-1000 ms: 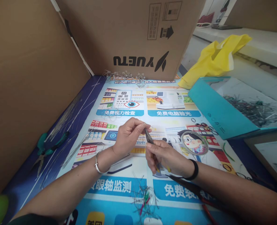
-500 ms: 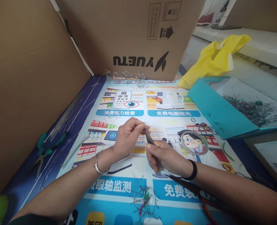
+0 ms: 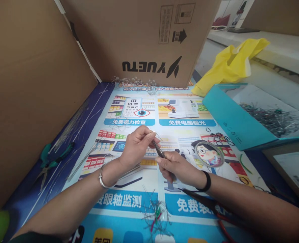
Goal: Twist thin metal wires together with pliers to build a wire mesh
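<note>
Thumb and fingers of my left hand (image 3: 138,143) are pinched on a thin wire (image 3: 158,136), whose curved end sticks out to the right. My right hand (image 3: 178,167) is closed around slim metal tweezers (image 3: 159,150). Their tips reach up to the left fingertips, where the contact with the wire is partly hidden. Below the hands lies a tangle of cut wires (image 3: 156,216) with green and pink bits. Red-handled scissors (image 3: 211,206) lie partly under my right forearm.
Teal-handled pliers (image 3: 48,160) and long loose wires (image 3: 72,123) lie at left. A blue box (image 3: 237,125) holds many wire pieces at right, near black rings (image 3: 218,135) and a round clear dish (image 3: 210,165). Cardboard walls (image 3: 144,40) stand behind, with small wire pieces (image 3: 136,81) along the base.
My left hand has shifted slightly left and up. The tweezers have tilted more to the left, and the wire end has turned downward a little.
</note>
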A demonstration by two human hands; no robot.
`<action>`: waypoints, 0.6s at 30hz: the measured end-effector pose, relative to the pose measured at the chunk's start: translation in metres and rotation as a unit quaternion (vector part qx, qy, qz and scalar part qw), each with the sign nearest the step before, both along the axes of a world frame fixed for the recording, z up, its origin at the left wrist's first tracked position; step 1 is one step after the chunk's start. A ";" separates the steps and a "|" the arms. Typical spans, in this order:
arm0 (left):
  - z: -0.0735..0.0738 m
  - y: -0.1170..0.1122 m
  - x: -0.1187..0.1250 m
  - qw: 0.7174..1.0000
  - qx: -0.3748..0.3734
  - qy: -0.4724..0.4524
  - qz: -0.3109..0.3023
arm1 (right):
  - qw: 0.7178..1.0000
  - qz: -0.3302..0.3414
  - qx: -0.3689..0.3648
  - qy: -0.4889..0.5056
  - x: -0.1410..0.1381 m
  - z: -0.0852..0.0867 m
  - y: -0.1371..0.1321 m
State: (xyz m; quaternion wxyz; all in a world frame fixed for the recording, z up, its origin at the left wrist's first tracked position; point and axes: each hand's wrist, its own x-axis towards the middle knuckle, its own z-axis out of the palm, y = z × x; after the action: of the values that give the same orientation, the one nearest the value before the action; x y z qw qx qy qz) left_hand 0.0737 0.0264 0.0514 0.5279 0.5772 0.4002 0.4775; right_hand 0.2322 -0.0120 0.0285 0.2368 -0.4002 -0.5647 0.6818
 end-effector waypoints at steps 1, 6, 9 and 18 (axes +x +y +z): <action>0.001 0.000 0.000 1.000 0.000 0.001 -0.001 | 1.000 0.003 0.005 -0.009 0.000 0.000 0.000; 0.004 0.005 -0.003 0.999 0.013 0.026 -0.018 | 0.997 0.027 0.041 -0.057 0.002 0.002 0.002; 0.005 0.012 -0.008 0.997 0.041 0.057 -0.021 | 0.985 0.046 0.113 -0.125 0.005 0.009 0.005; 0.015 0.018 -0.015 0.939 0.234 0.253 -0.026 | 0.920 -0.180 0.290 -0.194 0.020 0.043 0.023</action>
State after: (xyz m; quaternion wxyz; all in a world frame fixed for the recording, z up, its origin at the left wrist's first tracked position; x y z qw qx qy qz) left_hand 0.0590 0.0444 0.0663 0.2719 0.7963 0.3820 0.3822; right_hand 0.2524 0.0107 0.0712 0.3470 -0.5335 -0.6910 0.3426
